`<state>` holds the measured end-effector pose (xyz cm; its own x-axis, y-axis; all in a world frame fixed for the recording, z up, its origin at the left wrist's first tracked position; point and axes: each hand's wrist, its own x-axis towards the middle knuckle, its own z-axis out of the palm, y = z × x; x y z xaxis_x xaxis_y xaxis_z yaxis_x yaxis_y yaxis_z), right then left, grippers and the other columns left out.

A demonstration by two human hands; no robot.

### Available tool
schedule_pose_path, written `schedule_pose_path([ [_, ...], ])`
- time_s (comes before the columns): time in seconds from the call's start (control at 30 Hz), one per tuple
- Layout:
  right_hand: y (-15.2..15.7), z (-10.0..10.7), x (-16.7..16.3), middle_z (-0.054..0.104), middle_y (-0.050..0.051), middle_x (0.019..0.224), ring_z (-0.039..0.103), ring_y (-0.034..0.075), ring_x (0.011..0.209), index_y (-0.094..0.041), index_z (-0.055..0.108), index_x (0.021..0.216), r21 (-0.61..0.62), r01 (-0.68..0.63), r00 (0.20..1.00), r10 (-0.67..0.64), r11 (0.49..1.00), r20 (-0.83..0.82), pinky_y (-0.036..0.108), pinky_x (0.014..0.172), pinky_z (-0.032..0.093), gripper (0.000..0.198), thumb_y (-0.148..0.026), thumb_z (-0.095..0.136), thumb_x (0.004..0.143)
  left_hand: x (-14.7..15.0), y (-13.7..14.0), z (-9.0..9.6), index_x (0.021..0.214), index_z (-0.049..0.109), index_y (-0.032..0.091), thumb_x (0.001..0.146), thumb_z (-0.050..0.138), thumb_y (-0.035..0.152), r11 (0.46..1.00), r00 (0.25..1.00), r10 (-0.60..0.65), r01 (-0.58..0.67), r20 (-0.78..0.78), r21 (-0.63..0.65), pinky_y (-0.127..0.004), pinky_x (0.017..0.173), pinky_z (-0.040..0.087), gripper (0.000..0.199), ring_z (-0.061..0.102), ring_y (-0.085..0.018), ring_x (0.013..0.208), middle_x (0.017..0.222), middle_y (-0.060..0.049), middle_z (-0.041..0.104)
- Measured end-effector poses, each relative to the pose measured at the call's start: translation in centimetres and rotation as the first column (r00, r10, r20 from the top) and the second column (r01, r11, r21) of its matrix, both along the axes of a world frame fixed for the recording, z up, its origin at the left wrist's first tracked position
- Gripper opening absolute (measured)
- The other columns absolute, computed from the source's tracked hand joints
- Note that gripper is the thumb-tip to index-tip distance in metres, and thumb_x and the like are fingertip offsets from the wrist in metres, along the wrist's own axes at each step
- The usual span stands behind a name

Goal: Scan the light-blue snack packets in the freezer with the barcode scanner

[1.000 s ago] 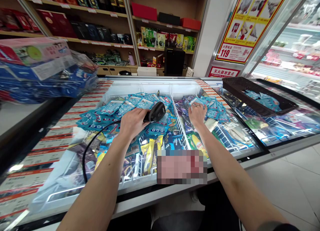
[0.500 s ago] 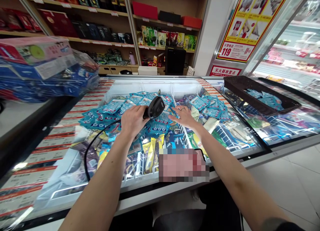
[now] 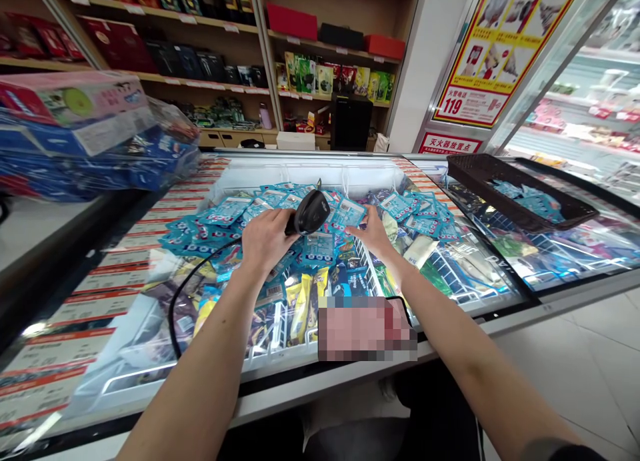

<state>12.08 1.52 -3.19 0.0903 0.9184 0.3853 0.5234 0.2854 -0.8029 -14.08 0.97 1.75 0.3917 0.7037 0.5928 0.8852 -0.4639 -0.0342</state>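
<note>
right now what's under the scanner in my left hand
Blue packets show around and below the scanner. Whatever it and the left hand cover is hidden, so what lies directly underneath can't be seen.

Before you, mid-frame, flat blue plastic packets (image 3: 224, 211) flank a white wire-grid divider (image 3: 370, 271), left of the upper-right rectangular brown plastic basket (image 3: 577, 214).

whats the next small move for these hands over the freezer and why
Probably tilt the black plastic handheld scanner toward the flat light-blue printed packet beside it: the left hand grips the scanner, whose head sits close to that packet, and the right hand has its fingers at the packet's right edge. Whether they pinch it is hard to tell.
</note>
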Motion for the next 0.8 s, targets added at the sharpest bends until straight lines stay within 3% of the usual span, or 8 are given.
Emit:
schedule_pose_path([
  [0.2, 0.2, -0.2, 0.6, 0.061, 0.004, 0.091, 0.058, 0.017, 0.075, -0.021, 0.045, 0.118, 0.139, 0.02, 0.982, 0.006, 0.99, -0.187, 0.032, 0.07, 0.048, 0.044, -0.043, 0.055, 0.081, 0.0, -0.1, 0.1, 0.106, 0.059, 0.02, 0.079, 0.055, 0.038, 0.999, 0.999, -0.033, 0.034, 0.024, -0.008, -0.033, 0.071, 0.042, 0.033, 0.06, -0.026, 0.092, 0.095, -0.009, 0.066],
  [0.37, 0.6, -0.6, 1.1, 0.064, 0.005, 0.095, 0.06, 0.018, 0.08, -0.021, 0.051, 0.117, 0.132, 0.021, 0.975, 0.009, 0.991, -0.222, 0.032, 0.071, 0.049, 0.041, -0.044, 0.053, 0.082, 0.1, -0.1, -0.1, 0.107, 0.059, 0.02, 0.081, 0.052, 0.041, 0.997, 0.997, -0.073, 0.074, 0.021, -0.023, -0.032, 0.069, 0.042, 0.034, 0.06, -0.024, 0.092, 0.097, -0.008, 0.066],
  [0.53, 0.9, -1.0, 1.4, 0.065, 0.006, 0.102, 0.06, 0.02, 0.087, -0.021, 0.057, 0.113, 0.139, 0.067, 0.99, -0.048, 0.988, -0.136, 0.032, 0.074, 0.048, 0.038, -0.044, 0.048, 0.085, 0.2, -0.2, -0.1, 0.107, 0.059, 0.02, 0.08, 0.052, 0.039, 0.994, 0.995, -0.096, 0.096, 0.009, -0.049, -0.032, 0.07, 0.043, 0.034, 0.061, -0.024, 0.093, 0.097, -0.008, 0.066],
  [0.63, 0.9, -1.0, 1.4, 0.064, 0.008, 0.109, 0.059, 0.021, 0.094, -0.02, 0.057, 0.116, 0.161, 0.135, 0.987, -0.118, 0.978, -0.11, 0.033, 0.077, 0.047, 0.04, -0.043, 0.047, 0.085, 0.2, -0.1, -0.2, 0.107, 0.059, 0.02, 0.08, 0.052, 0.039, 0.994, 0.995, -0.1, 0.1, -0.002, -0.053, -0.032, 0.069, 0.043, 0.034, 0.061, -0.025, 0.093, 0.097, -0.007, 0.067],
  [0.8, 0.6, -0.7, 1.1, 0.062, 0.009, 0.11, 0.058, 0.019, 0.095, -0.019, 0.047, 0.122, 0.151, 0.138, 0.977, -0.109, 0.979, -0.185, 0.03, 0.073, 0.047, 0.043, -0.041, 0.047, 0.085, 0.3, 0.0, -0.3, 0.108, 0.059, 0.02, 0.08, 0.052, 0.041, 0.993, 0.994, -0.103, 0.101, -0.025, -0.063, -0.032, 0.068, 0.043, 0.035, 0.061, -0.025, 0.092, 0.098, -0.008, 0.067],
])
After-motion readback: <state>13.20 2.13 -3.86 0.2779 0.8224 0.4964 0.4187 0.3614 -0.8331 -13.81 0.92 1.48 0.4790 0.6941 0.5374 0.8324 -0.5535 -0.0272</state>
